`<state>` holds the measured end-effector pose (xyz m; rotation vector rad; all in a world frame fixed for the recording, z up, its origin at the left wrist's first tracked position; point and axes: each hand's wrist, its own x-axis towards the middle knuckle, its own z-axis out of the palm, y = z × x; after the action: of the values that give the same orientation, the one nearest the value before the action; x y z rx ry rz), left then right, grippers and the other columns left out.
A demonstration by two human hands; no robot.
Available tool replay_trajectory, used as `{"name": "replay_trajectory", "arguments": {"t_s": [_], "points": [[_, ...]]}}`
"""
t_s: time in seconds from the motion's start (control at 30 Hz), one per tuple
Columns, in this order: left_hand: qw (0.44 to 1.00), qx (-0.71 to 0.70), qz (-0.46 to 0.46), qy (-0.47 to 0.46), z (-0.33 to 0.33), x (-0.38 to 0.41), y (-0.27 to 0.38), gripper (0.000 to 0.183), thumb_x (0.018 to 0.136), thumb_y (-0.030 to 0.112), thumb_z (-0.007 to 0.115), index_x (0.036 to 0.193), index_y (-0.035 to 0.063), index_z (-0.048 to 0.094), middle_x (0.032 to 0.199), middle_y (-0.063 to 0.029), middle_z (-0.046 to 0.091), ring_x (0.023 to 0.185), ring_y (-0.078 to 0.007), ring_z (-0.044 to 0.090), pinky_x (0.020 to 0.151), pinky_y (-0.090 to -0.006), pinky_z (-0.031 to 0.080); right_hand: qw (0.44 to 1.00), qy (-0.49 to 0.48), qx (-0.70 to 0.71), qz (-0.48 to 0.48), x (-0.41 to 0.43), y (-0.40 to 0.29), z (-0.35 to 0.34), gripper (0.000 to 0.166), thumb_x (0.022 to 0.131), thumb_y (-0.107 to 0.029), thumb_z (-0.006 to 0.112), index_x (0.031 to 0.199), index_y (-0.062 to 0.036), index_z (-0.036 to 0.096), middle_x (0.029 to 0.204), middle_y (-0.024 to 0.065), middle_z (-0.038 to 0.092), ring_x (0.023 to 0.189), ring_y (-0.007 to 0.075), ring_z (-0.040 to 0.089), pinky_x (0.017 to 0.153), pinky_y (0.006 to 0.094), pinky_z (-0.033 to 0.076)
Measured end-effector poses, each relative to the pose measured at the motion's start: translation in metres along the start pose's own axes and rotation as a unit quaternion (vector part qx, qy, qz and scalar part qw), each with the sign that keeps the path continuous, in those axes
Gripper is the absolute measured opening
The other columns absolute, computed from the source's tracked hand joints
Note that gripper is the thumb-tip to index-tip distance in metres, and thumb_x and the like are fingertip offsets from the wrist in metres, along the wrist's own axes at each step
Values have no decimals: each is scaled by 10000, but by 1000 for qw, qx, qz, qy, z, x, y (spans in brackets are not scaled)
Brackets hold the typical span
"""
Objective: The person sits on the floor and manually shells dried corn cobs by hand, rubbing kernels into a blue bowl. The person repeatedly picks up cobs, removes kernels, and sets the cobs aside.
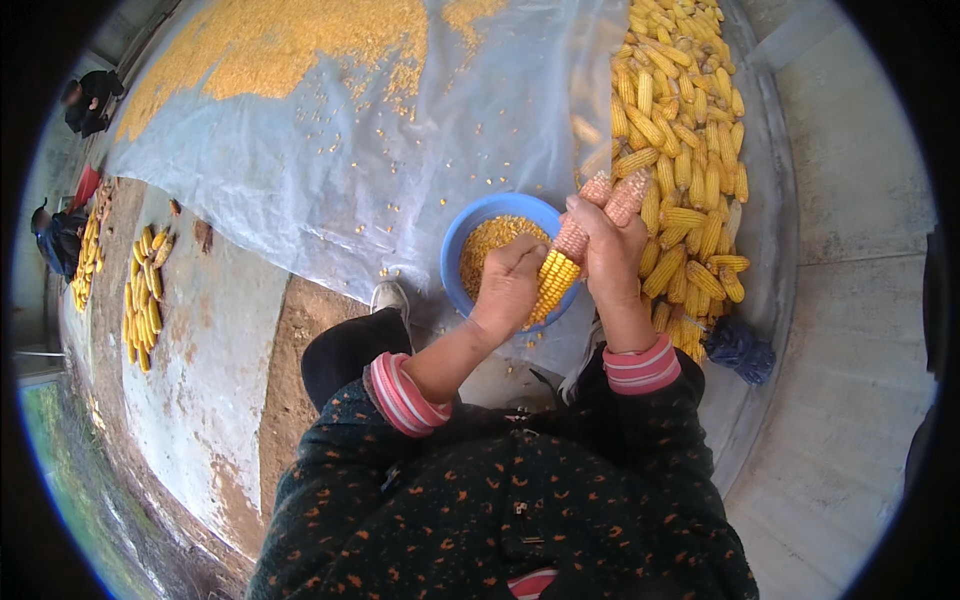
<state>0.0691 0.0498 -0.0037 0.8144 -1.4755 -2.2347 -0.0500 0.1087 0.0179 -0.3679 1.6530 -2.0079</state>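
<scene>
A partly shelled ear of corn (557, 279) is held slantwise over a blue plastic basin (452, 259), its upper part bare and its lower part still bearing yellow kernels. My left hand (512, 281) grips it around the kernelled lower part. In my right hand (613, 251) are a bare pinkish corn cob (627, 196) and the upper part of the ear, side by side. Loose corn kernels (487, 244) lie in the basin below. Part of the basin is hidden behind my hands.
Many yellow ears of corn (705, 172) are heaped at the right, by a dark blue cloth bundle (739, 351). Spread kernels (315, 45) cover part of a plastic sheet (300, 172). More ears (142, 300) lie at left; two people (91, 101) are at far left near a red container (86, 186).
</scene>
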Motion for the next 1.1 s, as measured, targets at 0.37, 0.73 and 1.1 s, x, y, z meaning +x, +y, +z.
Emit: {"name": "replay_trajectory", "arguments": {"t_s": [0.37,0.73,1.1], "points": [[970,158,182,14,-1,5,-5,256,970,174,494,840,-40,550,690,-152,555,600,-198,499,589,-342,418,997,31,-41,-59,5,14,-1,100,794,-69,681,819,6,620,735,16,614,665,85,544,626,256,455],[980,-172,-70,-66,1,-5,-10,236,992,173,425,1011,-18,564,762,-102,602,639,-173,612,501,-294,477,994,66,-84,-21,14,23,-14,142,770,-95,690,821,23,632,733,36,632,667,102,561,622,278,462],[978,-174,-104,-50,-1,2,-7,259,1004,174,384,965,-18,553,722,-126,608,500,-202,604,353,-280,425,998,-19,29,55,15,7,-14,83,792,-57,673,848,-16,628,780,40,622,681,128,591,633,275,475]]}}
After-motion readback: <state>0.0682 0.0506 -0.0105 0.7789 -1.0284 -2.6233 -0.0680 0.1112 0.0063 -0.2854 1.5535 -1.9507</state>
